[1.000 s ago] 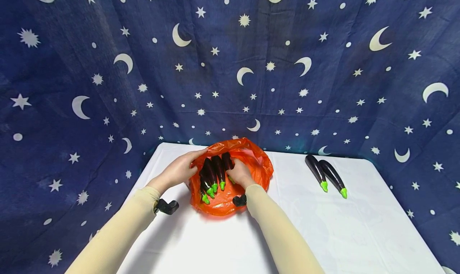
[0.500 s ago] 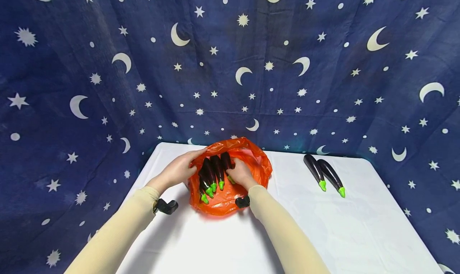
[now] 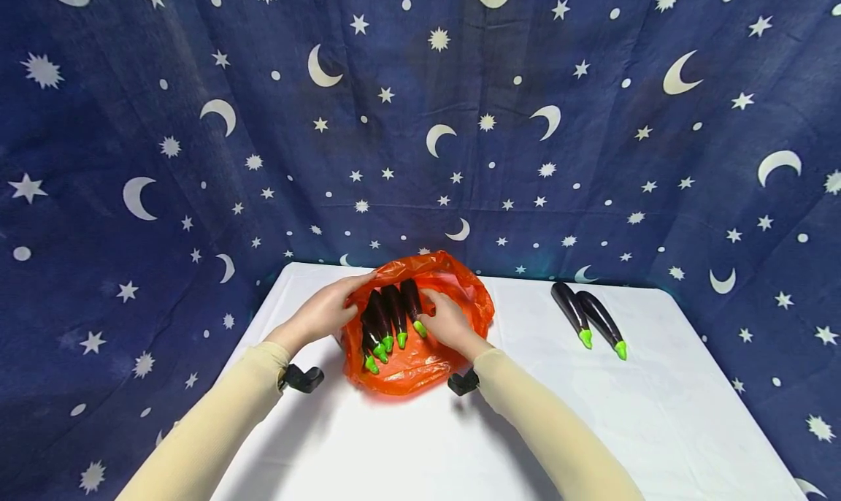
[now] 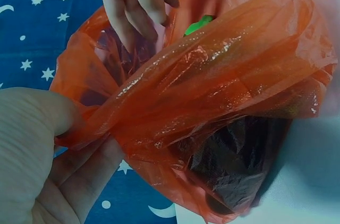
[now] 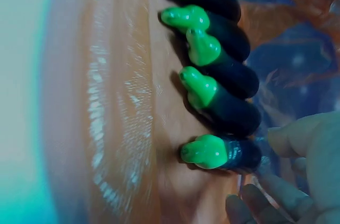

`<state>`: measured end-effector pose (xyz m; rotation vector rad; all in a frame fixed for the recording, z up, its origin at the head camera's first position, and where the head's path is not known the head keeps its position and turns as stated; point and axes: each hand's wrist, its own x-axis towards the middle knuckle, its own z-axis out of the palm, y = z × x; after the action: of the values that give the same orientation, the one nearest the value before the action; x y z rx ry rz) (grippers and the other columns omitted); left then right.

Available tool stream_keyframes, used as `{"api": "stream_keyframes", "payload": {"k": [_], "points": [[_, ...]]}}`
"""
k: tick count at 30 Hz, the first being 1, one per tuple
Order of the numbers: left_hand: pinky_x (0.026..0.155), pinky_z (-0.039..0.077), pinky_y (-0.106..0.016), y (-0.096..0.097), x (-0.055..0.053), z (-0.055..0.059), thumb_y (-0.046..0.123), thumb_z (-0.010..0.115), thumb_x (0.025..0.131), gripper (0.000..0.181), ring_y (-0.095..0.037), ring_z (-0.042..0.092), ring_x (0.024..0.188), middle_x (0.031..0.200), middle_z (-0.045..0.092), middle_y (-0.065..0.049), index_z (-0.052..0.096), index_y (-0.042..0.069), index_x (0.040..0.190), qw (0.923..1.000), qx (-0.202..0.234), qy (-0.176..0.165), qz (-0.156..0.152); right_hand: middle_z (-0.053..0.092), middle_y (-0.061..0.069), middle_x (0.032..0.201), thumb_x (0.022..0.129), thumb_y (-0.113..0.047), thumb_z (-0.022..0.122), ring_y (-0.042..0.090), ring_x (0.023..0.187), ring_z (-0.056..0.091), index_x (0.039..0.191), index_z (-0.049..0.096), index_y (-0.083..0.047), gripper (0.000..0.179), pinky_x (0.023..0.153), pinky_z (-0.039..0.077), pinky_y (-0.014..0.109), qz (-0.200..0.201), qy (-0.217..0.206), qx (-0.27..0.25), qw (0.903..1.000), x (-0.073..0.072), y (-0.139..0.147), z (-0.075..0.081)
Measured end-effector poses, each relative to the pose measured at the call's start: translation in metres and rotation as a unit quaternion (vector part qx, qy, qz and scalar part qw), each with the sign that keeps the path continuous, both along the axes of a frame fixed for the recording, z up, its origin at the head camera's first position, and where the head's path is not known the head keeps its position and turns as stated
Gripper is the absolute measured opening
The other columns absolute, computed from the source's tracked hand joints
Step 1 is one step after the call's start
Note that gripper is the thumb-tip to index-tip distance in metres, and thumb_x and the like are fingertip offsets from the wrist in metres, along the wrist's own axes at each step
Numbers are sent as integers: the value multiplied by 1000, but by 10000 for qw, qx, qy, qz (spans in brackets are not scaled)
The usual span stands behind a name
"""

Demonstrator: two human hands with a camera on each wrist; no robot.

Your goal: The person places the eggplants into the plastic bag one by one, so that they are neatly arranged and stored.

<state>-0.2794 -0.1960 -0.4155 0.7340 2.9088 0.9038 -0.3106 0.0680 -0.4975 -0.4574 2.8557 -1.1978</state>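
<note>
A red plastic bag (image 3: 471, 296) lies with its mouth open in the head view. Several dark eggplants (image 3: 396, 312) with green stem ends rest in a row inside it. My left hand (image 3: 323, 311) pinches the bag's left rim between thumb and fingers, as the left wrist view shows at the gathered plastic (image 4: 101, 120). My right hand (image 3: 449, 320) is inside the bag, just right of the rightmost eggplant (image 3: 411, 300). In the right wrist view its fingers (image 5: 281, 189) are spread and relaxed beside that eggplant's dark end, holding nothing.
Two more eggplants (image 3: 571, 311) lie side by side on the white table (image 3: 657, 413), well to the right of the bag. A blue cloth (image 3: 591, 158) with moons and stars hangs behind the table and along its sides.
My right hand has let go of the rightmost eggplant and drawn slightly right, so more of that eggplant shows. My left hand keeps its hold on the bag's rim.
</note>
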Motion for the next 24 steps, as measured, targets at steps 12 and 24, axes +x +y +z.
{"api": "stream_keyframes", "payload": {"k": [12,24], "points": [[115,36,-52,-2,2,1,-3,59,91,71,-29,50,136,150,53,-10,43,17,158,10000,-11,-35,53,61,6,135,93,-16,70,27,119,60,148,55,-16,58,100,50,47,66,622,-117,9980,33,62,24],[115,37,-52,-4,0,0,-3,58,91,70,-30,50,136,149,54,-10,45,16,157,10000,30,13,-8,63,20,128,94,-6,66,37,112,61,147,53,-2,55,91,52,51,-808,1415,141,9865,28,180,21]]}}
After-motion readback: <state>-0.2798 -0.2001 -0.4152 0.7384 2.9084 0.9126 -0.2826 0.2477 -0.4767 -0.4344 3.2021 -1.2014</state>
